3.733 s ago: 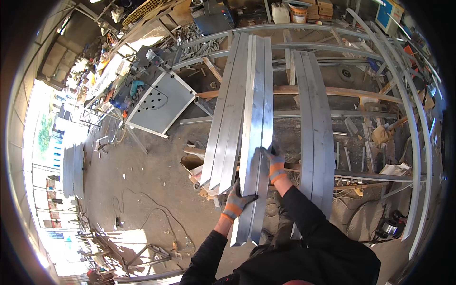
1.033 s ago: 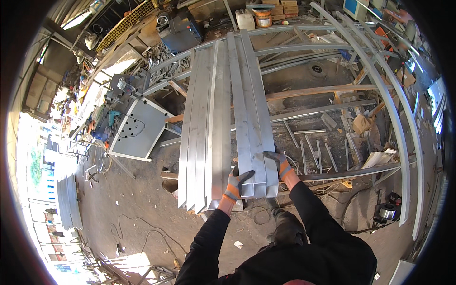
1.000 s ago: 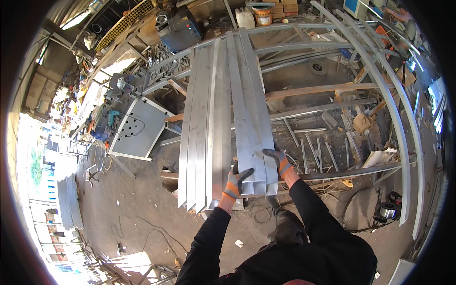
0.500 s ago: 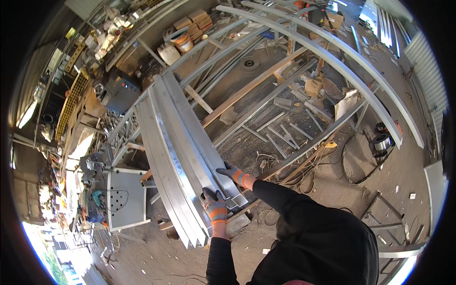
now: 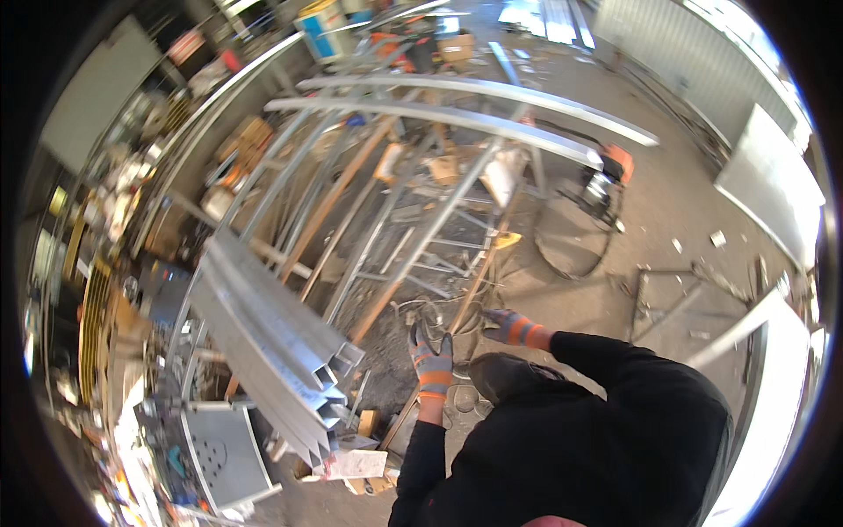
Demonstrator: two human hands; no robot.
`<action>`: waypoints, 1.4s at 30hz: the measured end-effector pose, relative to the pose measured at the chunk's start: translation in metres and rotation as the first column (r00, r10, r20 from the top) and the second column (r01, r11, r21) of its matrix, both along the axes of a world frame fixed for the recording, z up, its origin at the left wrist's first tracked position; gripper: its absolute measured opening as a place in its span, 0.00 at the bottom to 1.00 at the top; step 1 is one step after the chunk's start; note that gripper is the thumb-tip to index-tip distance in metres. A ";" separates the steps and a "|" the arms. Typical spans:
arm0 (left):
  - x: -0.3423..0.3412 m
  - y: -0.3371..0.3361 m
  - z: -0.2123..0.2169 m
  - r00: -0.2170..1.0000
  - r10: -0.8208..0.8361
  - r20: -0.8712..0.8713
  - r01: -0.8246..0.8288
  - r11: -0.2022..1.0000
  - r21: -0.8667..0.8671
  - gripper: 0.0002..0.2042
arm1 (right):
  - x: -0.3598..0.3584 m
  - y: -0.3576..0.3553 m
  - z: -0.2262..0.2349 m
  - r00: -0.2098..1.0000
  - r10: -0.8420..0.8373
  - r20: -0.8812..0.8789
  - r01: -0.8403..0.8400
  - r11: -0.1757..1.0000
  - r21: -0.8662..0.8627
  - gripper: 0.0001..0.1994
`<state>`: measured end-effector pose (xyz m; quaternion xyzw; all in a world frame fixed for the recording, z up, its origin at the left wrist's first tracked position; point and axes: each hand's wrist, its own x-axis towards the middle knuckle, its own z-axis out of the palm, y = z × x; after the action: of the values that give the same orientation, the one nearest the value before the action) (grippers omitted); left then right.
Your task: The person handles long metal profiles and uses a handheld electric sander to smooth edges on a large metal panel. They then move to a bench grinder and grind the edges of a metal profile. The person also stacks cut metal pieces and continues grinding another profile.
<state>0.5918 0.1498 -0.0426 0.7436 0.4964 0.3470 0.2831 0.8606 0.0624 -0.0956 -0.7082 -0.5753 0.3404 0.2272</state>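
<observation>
The stack of metal profiles (image 5: 272, 342) is seen lying to the left of both gloved hands, its long axis running up-left, cut ends turned toward the person; nothing is gripped. The left hand (image 5: 432, 360) is held open, fingers spread, just beside those ends and clearly the nearer; the right hand (image 5: 509, 328) is loosely open, farther off.

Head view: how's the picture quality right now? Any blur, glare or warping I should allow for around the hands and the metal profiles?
Head view: left hand and right hand, both empty, look slightly motion-soft; the grey metal profiles are sharper at their cut ends; the long curved beams bow with the fisheye; bright glare washes out the white panel at right; the rim is black.
</observation>
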 end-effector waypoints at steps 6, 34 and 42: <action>0.137 -0.125 -0.016 0.928 -0.351 0.129 0.373 0.886 -0.276 0.39 | 0.166 -0.285 -0.025 0.808 -0.562 0.175 0.582 0.717 -0.385 0.37; 1.126 -0.272 -0.016 0.033 -0.995 0.095 0.935 -0.003 -0.354 0.30 | 0.816 -0.624 -0.094 -0.208 -0.930 0.304 0.976 -0.178 0.124 0.33; 1.344 -0.253 -0.032 0.066 -0.997 0.043 0.890 0.040 -0.453 0.28 | 0.896 -0.582 -0.079 -0.238 -0.952 0.190 0.970 -0.221 0.105 0.31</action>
<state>1.9357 -0.1035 -0.0742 0.8546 -0.0411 -0.1428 0.4975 1.7567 -0.5193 -0.1744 -0.9289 0.1899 -0.0145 0.3176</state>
